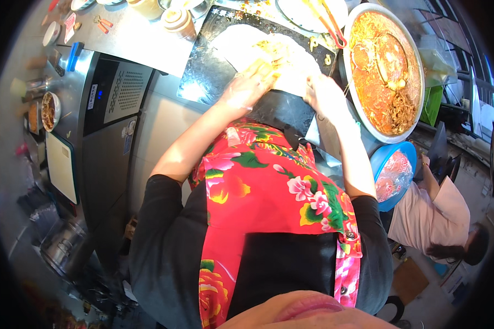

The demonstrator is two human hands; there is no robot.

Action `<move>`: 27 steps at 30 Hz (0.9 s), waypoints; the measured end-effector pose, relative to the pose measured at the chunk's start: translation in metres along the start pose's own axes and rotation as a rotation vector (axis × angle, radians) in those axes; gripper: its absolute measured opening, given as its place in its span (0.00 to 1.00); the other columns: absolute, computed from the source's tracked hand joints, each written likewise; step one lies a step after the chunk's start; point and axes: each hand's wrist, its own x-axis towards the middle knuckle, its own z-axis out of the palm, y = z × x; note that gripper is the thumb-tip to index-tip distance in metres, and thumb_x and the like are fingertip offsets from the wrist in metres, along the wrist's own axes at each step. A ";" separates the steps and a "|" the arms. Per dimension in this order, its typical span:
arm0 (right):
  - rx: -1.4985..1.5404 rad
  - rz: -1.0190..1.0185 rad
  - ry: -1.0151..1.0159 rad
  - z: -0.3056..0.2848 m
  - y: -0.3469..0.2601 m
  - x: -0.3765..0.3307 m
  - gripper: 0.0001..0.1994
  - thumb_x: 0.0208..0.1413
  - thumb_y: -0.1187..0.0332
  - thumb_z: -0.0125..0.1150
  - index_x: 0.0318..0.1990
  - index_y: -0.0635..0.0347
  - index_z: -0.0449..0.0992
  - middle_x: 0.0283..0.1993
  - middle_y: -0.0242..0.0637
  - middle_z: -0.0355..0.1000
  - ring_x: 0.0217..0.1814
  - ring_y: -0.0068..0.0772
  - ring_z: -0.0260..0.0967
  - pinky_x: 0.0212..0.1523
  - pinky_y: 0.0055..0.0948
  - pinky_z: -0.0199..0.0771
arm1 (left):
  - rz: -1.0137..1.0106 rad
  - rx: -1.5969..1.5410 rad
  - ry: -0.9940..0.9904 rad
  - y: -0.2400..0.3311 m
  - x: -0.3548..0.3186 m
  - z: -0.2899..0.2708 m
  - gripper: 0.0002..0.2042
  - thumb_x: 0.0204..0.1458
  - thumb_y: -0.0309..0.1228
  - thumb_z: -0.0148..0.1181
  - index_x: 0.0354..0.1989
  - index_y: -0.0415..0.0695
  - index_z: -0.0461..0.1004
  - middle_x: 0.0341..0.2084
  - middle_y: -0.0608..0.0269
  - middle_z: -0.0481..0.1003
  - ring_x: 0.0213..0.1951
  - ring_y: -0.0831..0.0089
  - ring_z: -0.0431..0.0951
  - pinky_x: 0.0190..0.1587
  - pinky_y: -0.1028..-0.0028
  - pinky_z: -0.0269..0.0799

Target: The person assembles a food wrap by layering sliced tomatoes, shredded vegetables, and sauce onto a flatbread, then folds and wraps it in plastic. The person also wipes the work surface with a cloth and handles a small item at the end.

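Note:
A thin white flatbread lies spread on a dark, shiny board, with a heap of yellowish shredded filling on it. My left hand rests on the flatbread's near left side, its fingers stretched out flat against the filling's edge. What looks like a thin clear glove covers it. At the near right edge of the flatbread is my right hand, fingers curled and closed on that edge. Its fingertips are partly hidden.
A large metal basin of red, oily food stands right of the board. Red-handled tongs lie across a pale dish behind. A blue tub sits below the basin, near another person. Jars stand far left.

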 end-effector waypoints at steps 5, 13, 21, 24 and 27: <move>0.046 0.105 0.198 0.033 0.049 0.017 0.13 0.51 0.66 0.65 0.42 0.60 0.75 0.32 0.46 0.77 0.38 0.46 0.78 0.42 0.40 0.77 | -0.007 -0.034 -0.084 -0.002 -0.005 -0.006 0.21 0.54 0.27 0.55 0.59 0.45 0.72 0.57 0.50 0.71 0.60 0.45 0.69 0.60 0.57 0.70; 0.295 -0.015 -0.415 -0.034 0.050 0.102 0.12 0.48 0.61 0.66 0.32 0.60 0.79 0.29 0.40 0.77 0.34 0.32 0.77 0.38 0.35 0.75 | -0.094 -0.071 -0.059 0.012 0.006 -0.003 0.17 0.58 0.31 0.52 0.55 0.43 0.73 0.57 0.47 0.70 0.59 0.45 0.69 0.63 0.56 0.66; -0.123 -0.774 -0.649 -0.011 -0.101 0.184 0.13 0.49 0.64 0.69 0.37 0.64 0.79 0.32 0.40 0.76 0.34 0.33 0.75 0.37 0.33 0.74 | -0.173 0.344 -0.310 0.035 0.005 -0.002 0.13 0.53 0.34 0.55 0.46 0.48 0.76 0.49 0.56 0.73 0.59 0.55 0.70 0.58 0.57 0.68; -0.150 -0.826 -0.772 0.003 -0.107 0.194 0.13 0.50 0.64 0.67 0.40 0.63 0.79 0.36 0.40 0.77 0.38 0.35 0.75 0.41 0.34 0.74 | -0.061 0.431 0.037 0.033 0.000 0.009 0.10 0.50 0.33 0.56 0.40 0.50 0.77 0.45 0.61 0.73 0.56 0.59 0.69 0.53 0.54 0.69; -0.148 -0.862 -0.859 -0.009 -0.114 0.197 0.14 0.52 0.65 0.66 0.44 0.61 0.79 0.40 0.40 0.77 0.41 0.36 0.75 0.44 0.35 0.74 | -0.041 0.411 0.171 0.026 -0.004 0.022 0.09 0.50 0.31 0.57 0.40 0.46 0.75 0.45 0.59 0.72 0.55 0.59 0.70 0.52 0.52 0.70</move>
